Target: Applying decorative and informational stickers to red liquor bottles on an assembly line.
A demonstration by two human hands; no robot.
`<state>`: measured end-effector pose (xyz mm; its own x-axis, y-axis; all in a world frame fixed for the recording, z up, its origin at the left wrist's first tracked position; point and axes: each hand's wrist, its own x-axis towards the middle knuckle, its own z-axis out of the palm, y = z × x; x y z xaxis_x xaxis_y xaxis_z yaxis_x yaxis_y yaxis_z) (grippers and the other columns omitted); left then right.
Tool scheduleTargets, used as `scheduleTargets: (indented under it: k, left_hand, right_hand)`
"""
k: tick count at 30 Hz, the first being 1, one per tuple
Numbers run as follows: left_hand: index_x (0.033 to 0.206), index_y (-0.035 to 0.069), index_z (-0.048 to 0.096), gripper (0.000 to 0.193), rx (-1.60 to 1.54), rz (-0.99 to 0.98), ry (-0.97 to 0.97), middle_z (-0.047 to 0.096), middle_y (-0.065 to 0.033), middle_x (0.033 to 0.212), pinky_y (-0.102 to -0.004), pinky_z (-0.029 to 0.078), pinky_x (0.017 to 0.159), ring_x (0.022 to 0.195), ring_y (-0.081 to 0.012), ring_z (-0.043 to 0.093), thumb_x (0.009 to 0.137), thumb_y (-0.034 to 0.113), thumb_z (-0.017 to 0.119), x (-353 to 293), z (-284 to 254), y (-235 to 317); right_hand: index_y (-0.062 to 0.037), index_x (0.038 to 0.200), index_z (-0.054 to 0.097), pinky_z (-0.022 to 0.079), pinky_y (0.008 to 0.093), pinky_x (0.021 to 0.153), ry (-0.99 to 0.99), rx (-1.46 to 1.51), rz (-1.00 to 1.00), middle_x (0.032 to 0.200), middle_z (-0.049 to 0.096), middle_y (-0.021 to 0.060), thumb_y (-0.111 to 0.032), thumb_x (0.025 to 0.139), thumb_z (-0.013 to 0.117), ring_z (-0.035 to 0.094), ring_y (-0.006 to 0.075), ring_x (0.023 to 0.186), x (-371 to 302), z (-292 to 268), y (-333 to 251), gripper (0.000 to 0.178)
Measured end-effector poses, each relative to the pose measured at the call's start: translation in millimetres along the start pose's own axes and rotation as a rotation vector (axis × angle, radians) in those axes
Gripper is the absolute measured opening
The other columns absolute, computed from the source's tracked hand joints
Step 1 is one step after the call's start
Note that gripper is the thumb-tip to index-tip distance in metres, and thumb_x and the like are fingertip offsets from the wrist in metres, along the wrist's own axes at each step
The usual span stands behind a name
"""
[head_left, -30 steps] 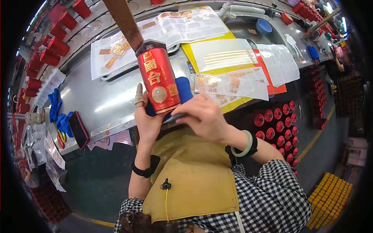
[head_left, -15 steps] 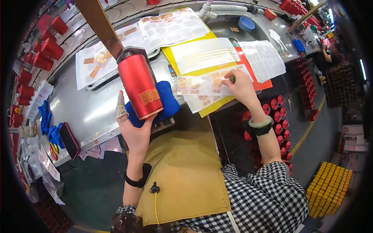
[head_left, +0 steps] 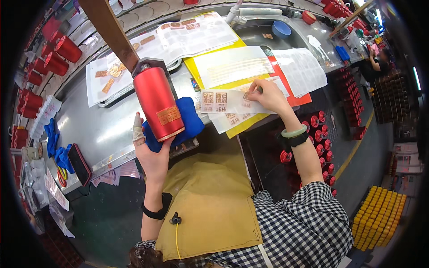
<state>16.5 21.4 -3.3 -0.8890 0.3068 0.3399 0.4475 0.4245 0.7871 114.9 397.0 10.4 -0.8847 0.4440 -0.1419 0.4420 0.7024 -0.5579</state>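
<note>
A glossy red cylindrical bottle (head_left: 154, 98) with a gold square-patterned decal near its lower end leans toward me, against a blue cloth (head_left: 190, 120). My left hand (head_left: 152, 158) cups the bottle's lower end, thumb at its base; a wrapped finger reaches up the left side and the other fingers are hidden. My right hand (head_left: 270, 96) pinches the right part of a translucent strip of gold decals (head_left: 221, 102). A small dark green spot shows between those fingers. Beneath the strip lie another decal sheet (head_left: 237, 117) and a yellow sheet (head_left: 250, 125).
A wooden bar (head_left: 109, 31) ends in a dark holder at the bottle's top. White papers (head_left: 203, 33) cover the bench behind. A sink with a blue bowl (head_left: 281, 29) lies at far right. A phone (head_left: 79, 164) rests at the left edge; red cups (head_left: 56, 64) stand beyond.
My right hand has shifted slightly left and raised the decal strip, whose left part now looks lifted off the sheets. My left thumb has drawn back a little along the bottle's base.
</note>
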Motion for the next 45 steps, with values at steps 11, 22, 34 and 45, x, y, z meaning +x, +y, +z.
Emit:
scheduleTargets:
  k: [11, 22, 34, 45]
  left_hand:
    - [0.157, 0.002, 0.040, 0.102, -0.024, 0.014, -0.015, 0.050, -0.0139, 0.153, -0.0409, 0.041, 0.116, 0.136, -0.0295, 0.052, 0.071, 0.008, 0.094, 6, 11, 8]
    - [0.158, -0.002, 0.035, 0.109, 0.143, 0.072, 0.065, 0.044, -0.0216, 0.154, -0.0471, 0.035, 0.118, 0.141, -0.0407, 0.045, 0.072, 0.023, 0.096, 2, 27, -9]
    - [0.156, 0.005, 0.043, 0.095, 0.103, -0.026, 0.087, 0.051, -0.0206, 0.150, -0.0450, 0.041, 0.114, 0.138, -0.0385, 0.051, 0.076, 0.019, 0.092, 5, 30, -6]
    - [0.163, 0.001, 0.024, 0.131, -0.224, -0.126, -0.056, 0.044, -0.0182, 0.160, -0.0413, 0.039, 0.120, 0.145, -0.0264, 0.046, 0.060, 0.019, 0.104, 10, 5, -16]
  right_hand:
    - [-0.0014, 0.099, 0.078, 0.054, 0.0348, 0.077, 0.179, 0.112, -0.040, 0.091, 0.076, 0.0137, -0.016, 0.088, 0.075, 0.068, 0.0231, 0.080, 31, -26, 10, 0.019]
    - [-0.0062, 0.104, 0.080, 0.058, 0.0424, 0.090, 0.085, -0.263, 0.070, 0.102, 0.078, 0.0186, -0.028, 0.085, 0.077, 0.075, 0.0351, 0.098, 242, -81, 95, 0.029]
    - [-0.0031, 0.109, 0.079, 0.059, 0.0474, 0.093, -0.023, -0.916, 0.101, 0.109, 0.076, 0.0223, -0.018, 0.082, 0.076, 0.073, 0.0391, 0.106, 302, -41, 145, 0.031]
    - [-0.0013, 0.097, 0.073, 0.054, 0.0413, 0.074, 0.140, -0.162, -0.495, 0.092, 0.073, 0.0182, -0.009, 0.090, 0.072, 0.071, 0.0355, 0.083, 136, -76, -108, 0.010]
